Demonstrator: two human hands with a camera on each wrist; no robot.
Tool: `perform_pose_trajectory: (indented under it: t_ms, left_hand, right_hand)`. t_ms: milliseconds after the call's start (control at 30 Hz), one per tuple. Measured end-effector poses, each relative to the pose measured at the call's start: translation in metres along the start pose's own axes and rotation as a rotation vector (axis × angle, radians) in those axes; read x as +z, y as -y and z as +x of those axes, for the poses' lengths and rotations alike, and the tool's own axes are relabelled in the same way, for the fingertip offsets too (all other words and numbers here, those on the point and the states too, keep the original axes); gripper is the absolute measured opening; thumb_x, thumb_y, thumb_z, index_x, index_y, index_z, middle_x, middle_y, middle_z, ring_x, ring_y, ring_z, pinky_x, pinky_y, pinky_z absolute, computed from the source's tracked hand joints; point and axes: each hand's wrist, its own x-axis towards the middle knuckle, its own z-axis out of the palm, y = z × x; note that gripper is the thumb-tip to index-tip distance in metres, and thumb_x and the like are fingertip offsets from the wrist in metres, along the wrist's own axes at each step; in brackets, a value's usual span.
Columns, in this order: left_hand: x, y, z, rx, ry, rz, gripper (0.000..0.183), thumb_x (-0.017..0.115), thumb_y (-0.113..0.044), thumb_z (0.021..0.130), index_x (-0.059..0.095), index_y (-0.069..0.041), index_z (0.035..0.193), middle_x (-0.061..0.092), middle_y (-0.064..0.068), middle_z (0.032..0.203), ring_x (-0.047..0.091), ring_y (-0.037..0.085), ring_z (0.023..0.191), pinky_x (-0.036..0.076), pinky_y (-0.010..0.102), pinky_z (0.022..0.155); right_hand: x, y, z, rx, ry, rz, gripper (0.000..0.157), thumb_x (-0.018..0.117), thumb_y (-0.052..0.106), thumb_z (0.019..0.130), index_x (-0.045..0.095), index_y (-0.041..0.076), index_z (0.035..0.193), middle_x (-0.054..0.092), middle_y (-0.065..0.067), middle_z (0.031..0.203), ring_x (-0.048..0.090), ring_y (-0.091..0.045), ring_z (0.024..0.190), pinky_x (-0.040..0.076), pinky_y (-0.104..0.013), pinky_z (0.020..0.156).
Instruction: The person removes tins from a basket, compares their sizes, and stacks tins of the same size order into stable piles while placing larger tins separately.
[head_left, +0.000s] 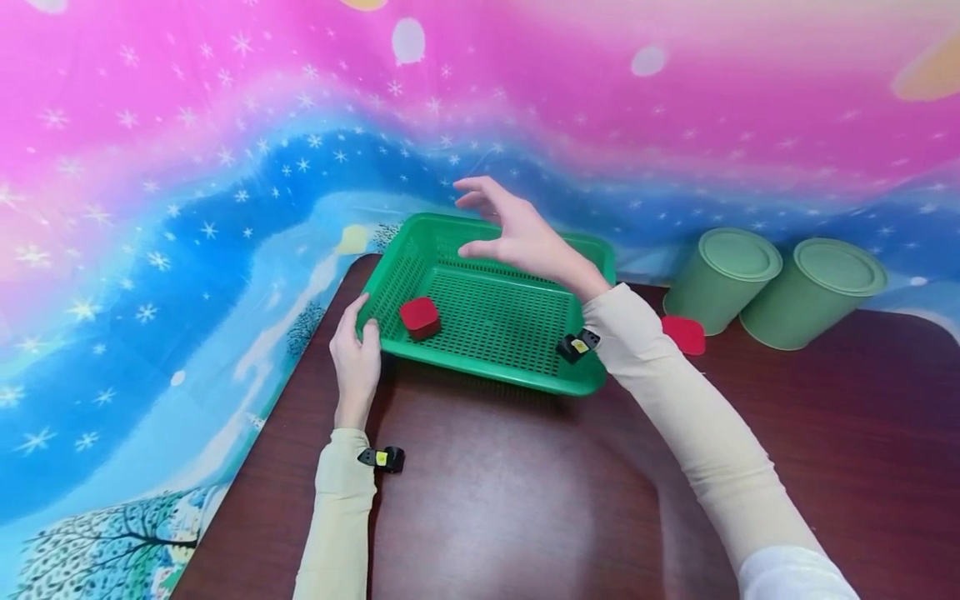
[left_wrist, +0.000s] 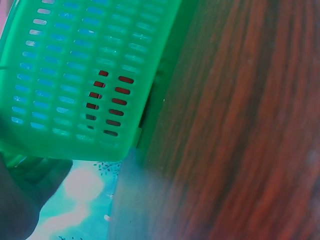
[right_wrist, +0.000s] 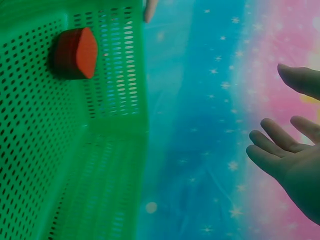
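Note:
A green plastic basket (head_left: pixel 480 377) with slotted walls and a mesh bottom stands on the table, tilted a little in the head view. My left hand (head_left: pixel 356 354) grips its left front corner, thumb on the rim and fingers outside the wall. Inside, toward the left end, sits a small red box with rounded corners (head_left: pixel 420 317); the right wrist view also has this red box (right_wrist: pixel 75 53). Over the basket's back half hovers my right hand (head_left: pixel 517 237), fingers spread from the thumb and nothing between them.
Two pale green lidded canisters (head_left: pixel 723 279) stand side by side at the back right. In front of them lies a red rounded-square piece (head_left: pixel 684 335), partly behind my right sleeve. A patterned pink and blue cloth (head_left: pixel 225 167) hangs behind and left of the brown table (head_left: pixel 480 483).

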Motion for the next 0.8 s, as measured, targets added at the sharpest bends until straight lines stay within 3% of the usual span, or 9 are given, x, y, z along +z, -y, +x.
perform_pose_trajectory:
  t_ms: [133,267,367,433,500,567,633,733,800]
  left_hand:
    - [0.0,0.001,0.0,0.007,0.002,0.0,0.046,0.049,-0.006,0.102,0.061,-0.012,0.146,0.066,0.013,0.107,0.023,0.009,0.047,0.03,0.032,0.055]
    - [-0.001,0.002,0.001,0.011,0.002,0.009,0.046,0.05,-0.006,0.101,0.062,-0.014,0.145,0.054,0.011,0.075,0.021,0.009,0.044,0.027,0.03,0.049]
    - [-0.001,0.001,0.001,0.006,0.009,0.003,0.046,0.05,-0.006,0.102,0.062,-0.014,0.146,0.049,0.011,0.068,0.021,0.009,0.044,0.027,0.03,0.049]
    - [-0.001,0.0,0.001,0.007,0.014,-0.004,0.045,0.049,-0.007,0.102,0.061,-0.013,0.146,0.059,0.011,0.08,0.021,0.01,0.045,0.029,0.031,0.052]
    - [-0.001,0.0,0.001,0.006,0.015,-0.013,0.045,0.049,-0.007,0.102,0.061,-0.011,0.146,0.068,0.011,0.105,0.023,0.011,0.047,0.031,0.033,0.056]
    - [-0.001,0.0,0.001,0.005,0.016,-0.022,0.045,0.049,-0.007,0.103,0.061,-0.01,0.145,0.065,0.008,0.132,0.025,0.013,0.05,0.033,0.035,0.061]
    - [-0.001,0.0,0.001,0.001,0.017,-0.028,0.044,0.049,-0.007,0.103,0.06,-0.009,0.145,0.059,0.006,0.146,0.029,0.013,0.054,0.035,0.036,0.067]
    - [-0.001,0.0,0.0,-0.001,0.019,-0.027,0.044,0.049,-0.006,0.103,0.061,-0.009,0.145,0.06,0.007,0.144,0.031,0.014,0.056,0.035,0.036,0.067]
    - [-0.001,0.0,0.001,0.0,0.021,-0.019,0.044,0.049,-0.007,0.103,0.061,-0.01,0.145,0.065,0.011,0.129,0.03,0.012,0.053,0.035,0.034,0.062]
  right_hand:
    - [0.005,-0.009,0.005,0.032,0.01,0.005,0.076,0.078,0.016,0.093,0.039,0.014,0.157,0.053,-0.007,0.149,0.043,-0.022,0.144,0.031,-0.031,0.118]
    - [0.012,-0.021,0.011,0.053,0.031,-0.005,0.075,0.078,0.014,0.093,0.038,0.013,0.157,0.053,-0.008,0.149,0.045,-0.022,0.143,0.036,-0.038,0.116]
    - [0.021,-0.03,0.016,0.074,0.067,-0.029,0.077,0.078,0.012,0.093,0.037,0.012,0.158,0.054,-0.009,0.149,0.046,-0.022,0.142,0.036,-0.043,0.116]
    - [0.028,-0.034,0.019,0.085,0.088,-0.048,0.078,0.078,0.011,0.092,0.037,0.011,0.158,0.054,-0.01,0.148,0.048,-0.023,0.14,0.036,-0.045,0.115]
    - [0.037,-0.039,0.021,0.091,0.114,-0.067,0.08,0.079,0.009,0.091,0.036,0.01,0.158,0.055,-0.011,0.148,0.048,-0.026,0.14,0.035,-0.046,0.117]
    - [0.047,-0.043,0.023,0.102,0.161,-0.078,0.082,0.079,0.008,0.09,0.034,0.009,0.159,0.055,-0.013,0.148,0.048,-0.028,0.14,0.034,-0.047,0.117]
    - [0.057,-0.048,0.024,0.114,0.225,-0.082,0.084,0.079,0.006,0.09,0.032,0.007,0.16,0.053,-0.016,0.149,0.047,-0.03,0.141,0.038,-0.047,0.115]
    - [0.071,-0.055,0.025,0.126,0.32,-0.095,0.085,0.078,0.004,0.091,0.029,0.005,0.161,0.051,-0.019,0.15,0.047,-0.032,0.141,0.042,-0.046,0.112]
    - [0.08,-0.061,0.026,0.127,0.365,-0.109,0.085,0.077,0.004,0.091,0.028,0.003,0.161,0.05,-0.021,0.15,0.047,-0.034,0.14,0.044,-0.046,0.109]
